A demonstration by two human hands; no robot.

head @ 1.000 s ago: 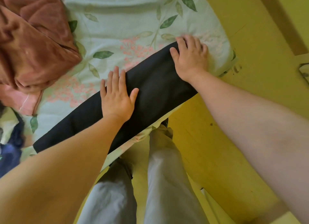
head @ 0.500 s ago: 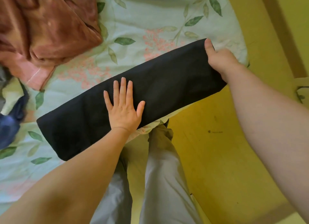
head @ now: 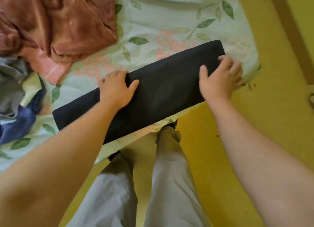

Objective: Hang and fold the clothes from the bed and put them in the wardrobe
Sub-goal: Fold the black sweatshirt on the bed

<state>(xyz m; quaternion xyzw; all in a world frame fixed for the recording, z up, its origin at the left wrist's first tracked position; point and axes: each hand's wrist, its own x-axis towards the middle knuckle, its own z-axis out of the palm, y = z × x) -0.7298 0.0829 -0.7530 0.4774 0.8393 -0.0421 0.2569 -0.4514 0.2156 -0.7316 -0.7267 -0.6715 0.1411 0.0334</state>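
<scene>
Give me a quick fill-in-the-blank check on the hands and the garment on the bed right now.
1. The long folded garment under the hands is ___ in colour.
2. The right hand is at the garment's ___ end, the left hand nearer its middle.
3. The bed sheet is printed with green ___.

Missing words: black; right; leaves.

Folded garment (head: 169, 91) lies along the bed (head: 169, 19) near edge, reaching the rt corner. L hand (head: 115, 89) on its middle, R hand (head: 220, 80) on its rt end. Plush blanket (head: 56, 23) far left corner; clothes heap (head: 15, 97) at left edge, nearer.
</scene>
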